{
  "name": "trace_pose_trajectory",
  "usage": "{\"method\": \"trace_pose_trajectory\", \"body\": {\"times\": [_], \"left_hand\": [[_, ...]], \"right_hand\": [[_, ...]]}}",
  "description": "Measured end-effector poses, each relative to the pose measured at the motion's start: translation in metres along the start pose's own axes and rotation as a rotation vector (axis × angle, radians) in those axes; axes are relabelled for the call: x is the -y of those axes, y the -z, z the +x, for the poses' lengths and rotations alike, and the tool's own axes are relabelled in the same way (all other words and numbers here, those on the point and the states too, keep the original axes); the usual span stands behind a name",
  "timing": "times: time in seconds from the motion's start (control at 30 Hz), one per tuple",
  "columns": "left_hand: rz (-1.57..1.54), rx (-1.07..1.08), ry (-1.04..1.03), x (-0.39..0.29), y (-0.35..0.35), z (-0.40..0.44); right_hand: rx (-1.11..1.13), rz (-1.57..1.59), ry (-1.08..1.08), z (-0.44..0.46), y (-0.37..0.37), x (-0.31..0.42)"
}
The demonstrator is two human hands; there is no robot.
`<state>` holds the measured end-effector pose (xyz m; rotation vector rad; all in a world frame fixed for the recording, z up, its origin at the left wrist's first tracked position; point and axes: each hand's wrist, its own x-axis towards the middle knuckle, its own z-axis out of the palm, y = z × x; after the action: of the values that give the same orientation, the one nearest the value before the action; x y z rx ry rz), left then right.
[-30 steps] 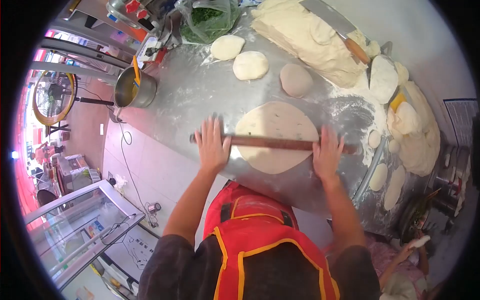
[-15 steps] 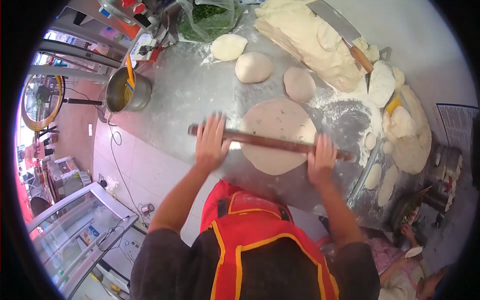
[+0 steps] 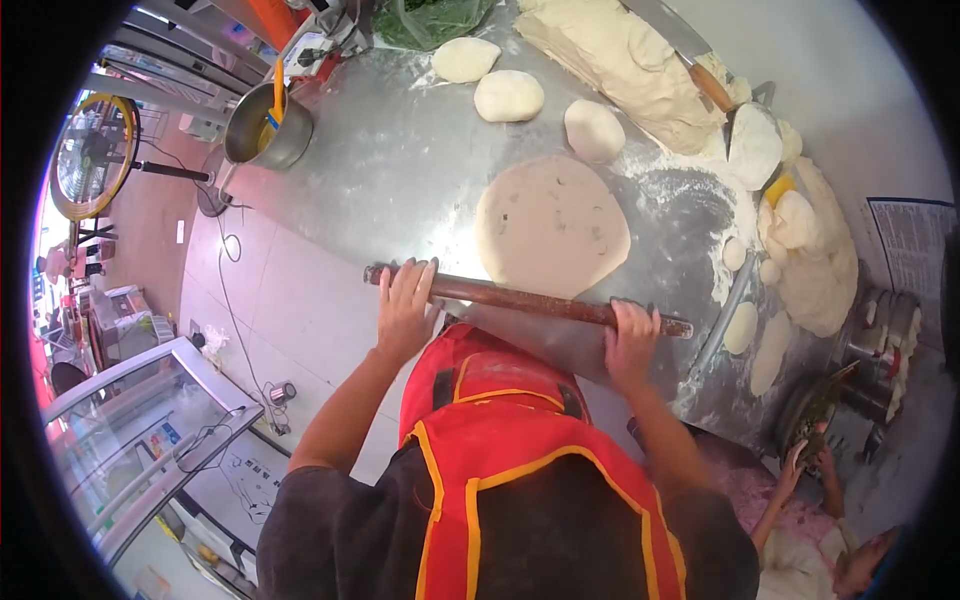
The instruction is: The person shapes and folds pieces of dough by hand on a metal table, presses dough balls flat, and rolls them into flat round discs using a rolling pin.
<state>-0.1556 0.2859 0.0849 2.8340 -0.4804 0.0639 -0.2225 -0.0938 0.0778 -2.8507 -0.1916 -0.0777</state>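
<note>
At the near side of the table (image 3: 385, 185), the rolling pin (image 3: 520, 299) is gripped by the left hand (image 3: 405, 312) and the right hand (image 3: 631, 338), having been drawn from across the flat dough (image 3: 553, 228) to its near edge.

1 L hand (image 3: 405, 310), 1 R hand (image 3: 632, 340), 1 rolling pin (image 3: 520, 299). 1 rolled-out dough disc (image 3: 553, 225), 3 dough rounds (image 3: 508, 96), 2 sm. balls (image 3: 734, 253), 2 oval pcs. (image 3: 770, 353), 1 long slab (image 3: 620, 70); heaped pcs. (image 3: 825, 260), ct. unclear. 1 pot (image 3: 290, 148), 1 cleaver (image 3: 711, 86), 1 bag (image 3: 430, 22) w/ greens, 1 co-worker (image 3: 805, 560).
</note>
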Motion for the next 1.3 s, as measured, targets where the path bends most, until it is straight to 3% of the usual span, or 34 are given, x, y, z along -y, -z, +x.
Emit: {"method": "trace_pose_trajectory", "body": {"times": [0.17,0.27,0.3,0.33,0.4,0.5,0.7,0.87,1.03,1.13,1.2,1.3], "left_hand": [[-0.136,0.118,0.068,0.020,0.019,-0.028],[-0.259,0.092,0.284,0.021,0.012,-0.110],[-0.308,0.132,0.449,0.012,0.011,-0.132],[-0.365,0.348,0.656,0.005,0.014,-0.144],[-0.594,0.476,0.769,0.000,0.018,-0.153],[-0.537,0.319,0.737,0.007,0.029,-0.137],[-0.391,0.271,0.827,0.038,0.035,-0.132],[-0.342,0.114,0.865,0.039,0.016,-0.171],[-0.161,0.042,0.393,0.061,0.045,-0.084],[-0.166,0.115,0.128,0.060,0.048,-0.001],[-0.135,0.018,-0.109,0.053,0.047,0.054],[-0.026,0.132,-0.239,0.061,0.021,0.103]], "right_hand": [[0.093,0.050,0.329,0.080,0.031,-0.011],[0.045,0.056,0.542,0.128,0.020,0.019],[0.015,0.072,0.613,0.144,0.010,0.032],[0.009,0.073,0.607,0.157,-0.004,0.043],[-0.002,0.070,0.600,0.183,-0.036,0.063],[0.021,0.093,0.556,0.233,-0.063,0.112],[-0.142,0.194,0.669,0.289,-0.070,0.179],[-0.077,0.247,0.469,0.217,-0.017,0.096],[-0.257,0.047,0.359,0.162,0.027,0.030],[-0.227,-0.163,0.343,0.144,0.034,0.005],[-0.119,-0.106,0.293,0.128,0.018,-0.055],[-0.053,-0.103,0.181,0.116,0.032,-0.062]]}}
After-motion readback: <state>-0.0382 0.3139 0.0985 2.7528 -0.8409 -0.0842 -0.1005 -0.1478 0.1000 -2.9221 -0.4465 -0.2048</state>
